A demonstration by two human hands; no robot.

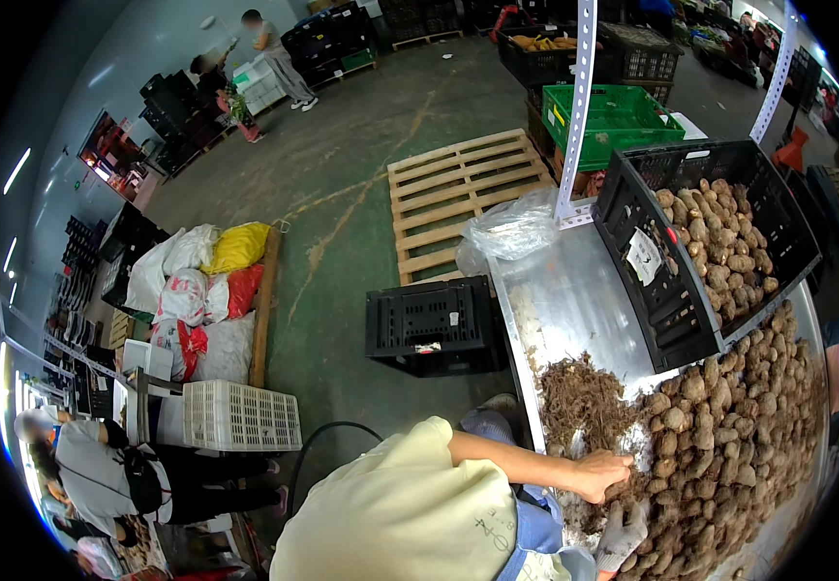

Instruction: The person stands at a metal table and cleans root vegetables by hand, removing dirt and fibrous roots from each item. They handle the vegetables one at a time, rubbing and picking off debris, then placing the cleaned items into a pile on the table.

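My bare left hand (600,475) is over the steel worktable (583,272), at the border between brown fibrous scraps (583,399) and a broad spread of small taro corms (724,436). Its fingers are bent, and whatever may be in them is hidden. Just below it in the picture, my right hand (621,536) wears a pale, soiled glove and lies against the edge of the corms. Whether it grips one cannot be made out. A black plastic crate (652,290) stands tilted on the table's far part, with more taro corms (724,240) inside.
A black crate (434,327) stands on the floor beside the table, near a wooden pallet (463,196). Clear plastic bags (510,225) hang at the table corner by a perforated metal post (579,109). Filled sacks (201,290) and a white crate (241,415) are leftward; people work beyond.
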